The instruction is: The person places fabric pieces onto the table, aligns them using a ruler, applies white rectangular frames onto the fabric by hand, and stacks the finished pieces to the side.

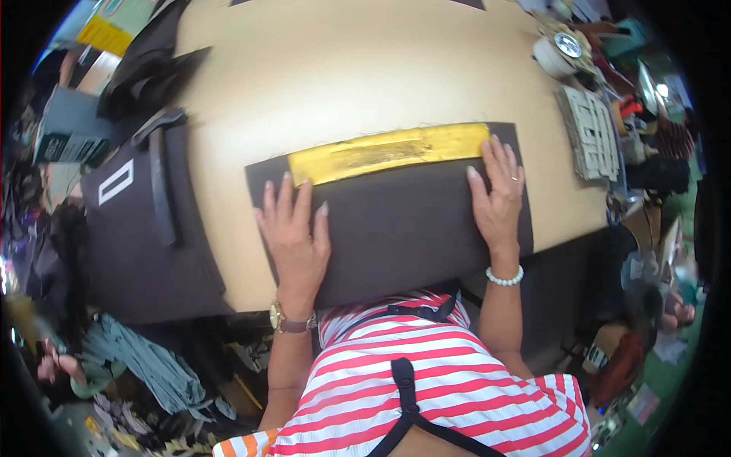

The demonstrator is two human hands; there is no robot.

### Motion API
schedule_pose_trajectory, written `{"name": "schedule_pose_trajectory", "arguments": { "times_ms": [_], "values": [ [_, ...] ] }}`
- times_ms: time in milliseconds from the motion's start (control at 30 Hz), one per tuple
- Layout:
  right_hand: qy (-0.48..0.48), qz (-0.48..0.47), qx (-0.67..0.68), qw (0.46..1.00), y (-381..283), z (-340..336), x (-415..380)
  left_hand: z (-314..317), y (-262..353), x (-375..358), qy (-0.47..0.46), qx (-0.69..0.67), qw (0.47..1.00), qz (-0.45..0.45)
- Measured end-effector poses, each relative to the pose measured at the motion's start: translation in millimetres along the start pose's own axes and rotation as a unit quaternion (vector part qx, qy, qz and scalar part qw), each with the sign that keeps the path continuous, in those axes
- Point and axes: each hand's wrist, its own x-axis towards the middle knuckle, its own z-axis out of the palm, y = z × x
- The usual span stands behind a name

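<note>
A dark brown fabric panel lies flat on the table in front of me, its near edge at my body. Along its far edge runs a yellow strip with a worn, darkened middle and frayed threads. My left hand rests on the panel's left part, fingers spread, the fingertips at the strip's left end. On the right side, my right hand lies with fingers stretched out, touching the strip's right end. Neither hand grips anything.
At the left, a stack of dark fabric carries a white rectangular frame mark and a dark hammer-like tool. A white slatted rack and a round dial gauge stand along the table's right edge. Grey-green cloth hangs lower left.
</note>
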Motion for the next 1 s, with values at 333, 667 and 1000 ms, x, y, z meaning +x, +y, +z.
{"name": "schedule_pose_trajectory", "arguments": {
  "times_ms": [333,667,1000],
  "values": [
    [-0.01,-0.002,0.007,1.0,0.5,0.4,0.9,-0.9,0.2,0.6,-0.001,-0.015,1.0,-0.004],
    [0.001,0.01,0.011,1.0,0.3,0.2,-0.6,0.4,-0.6,0.8,-0.003,-0.017,1.0,0.006],
    [0.002,0.011,0.008,1.0,-1.9,0.7,-1.7,0.1,-0.1,0.1,-0.016,-0.006,1.0,-0.003]
  ]
}}
